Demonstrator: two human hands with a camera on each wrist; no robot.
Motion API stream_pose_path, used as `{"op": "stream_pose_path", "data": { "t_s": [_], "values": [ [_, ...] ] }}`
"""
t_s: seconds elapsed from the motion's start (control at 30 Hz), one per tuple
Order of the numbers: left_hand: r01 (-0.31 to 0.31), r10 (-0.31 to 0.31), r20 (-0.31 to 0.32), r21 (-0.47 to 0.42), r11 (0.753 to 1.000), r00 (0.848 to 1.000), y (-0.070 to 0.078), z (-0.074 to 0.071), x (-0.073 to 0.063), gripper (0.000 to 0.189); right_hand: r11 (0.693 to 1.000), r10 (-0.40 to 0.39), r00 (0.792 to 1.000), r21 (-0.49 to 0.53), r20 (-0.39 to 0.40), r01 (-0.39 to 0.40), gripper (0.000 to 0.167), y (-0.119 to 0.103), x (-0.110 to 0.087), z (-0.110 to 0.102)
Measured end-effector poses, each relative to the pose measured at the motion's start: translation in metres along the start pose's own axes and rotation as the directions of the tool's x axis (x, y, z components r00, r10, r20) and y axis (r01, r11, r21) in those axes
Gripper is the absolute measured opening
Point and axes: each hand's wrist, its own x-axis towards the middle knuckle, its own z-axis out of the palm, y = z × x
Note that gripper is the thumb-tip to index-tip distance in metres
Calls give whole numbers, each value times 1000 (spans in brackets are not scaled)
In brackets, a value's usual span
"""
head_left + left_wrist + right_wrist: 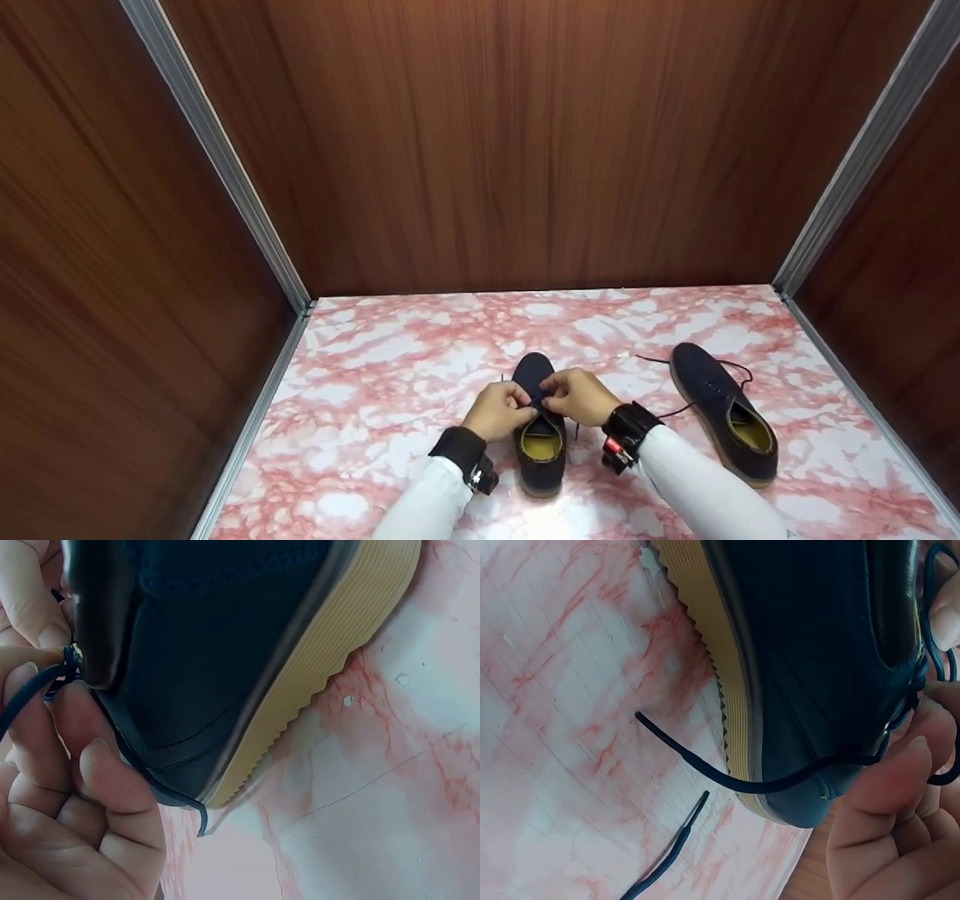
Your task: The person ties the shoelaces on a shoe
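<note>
A dark navy lace-up shoe (541, 478) with a ribbed tan sole stands between the hands, its toe pointing away. My left hand (495, 410) pinches the shoelace (28, 696) at the shoe's throat. From the other side my right hand (583, 396) pinches the lace (784, 781) too, close to the left fingertips. One lace end hangs loose past the right fingers, and another dangles by the sole in the left wrist view. A loop of lace shows by the left fingers in the right wrist view. The fingers partly hide the knot area.
The matching shoe (705, 379) lies to the right, its laces undone and spread on the pink-and-white marbled surface (360, 420). Brown wood-grain panels (480, 150) with grey metal corner strips (225, 157) close off the back and sides.
</note>
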Motion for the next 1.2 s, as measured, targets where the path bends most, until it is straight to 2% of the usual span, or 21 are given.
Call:
{"op": "stream_pose_path", "data": {
  "t_s": [0.17, 0.27, 0.4, 0.53, 0.63, 0.73, 0.93, 1.2],
  "values": [
    [6, -6, 7, -6, 1000, 1000, 1, -1, -1, 14, 999, -38, 999, -22, -24, 38, 5, 3, -1, 4],
    [-9, 10, 21, -27, 1000, 1000, 2, -3, -3, 15, 998, -58, 997, -43, -47, 56, 10, 4, -2, 6],
    [-12, 17, 45, -105, 994, 999, 2, -8, -5, 18, 996, -81, 994, -49, -67, 78, 13, 5, -4, 8],
    [57, -48, 45, -221, 974, 998, 2, -11, -3, 33, 996, -81, 993, -47, -87, 77, 16, 6, -5, 10],
    [107, -101, 34, -262, 959, 994, 1, -11, -1, 36, 996, -74, 992, -50, -98, 70, 17, 7, -6, 12],
    [118, -114, 30, -223, 968, 993, 0, -10, 0, 26, 996, -78, 992, -51, -104, 73, 17, 8, -7, 14],
    [97, -93, 38, -118, 988, 995, 2, -4, 3, 14, 996, -86, 990, -43, -115, 82, 18, 9, -8, 16],
    [69, -63, 60, -107, 992, 996, 5, 1, 5, 12, 997, -81, 989, -24, -120, 79, 17, 10, -8, 16]
  ]
}}
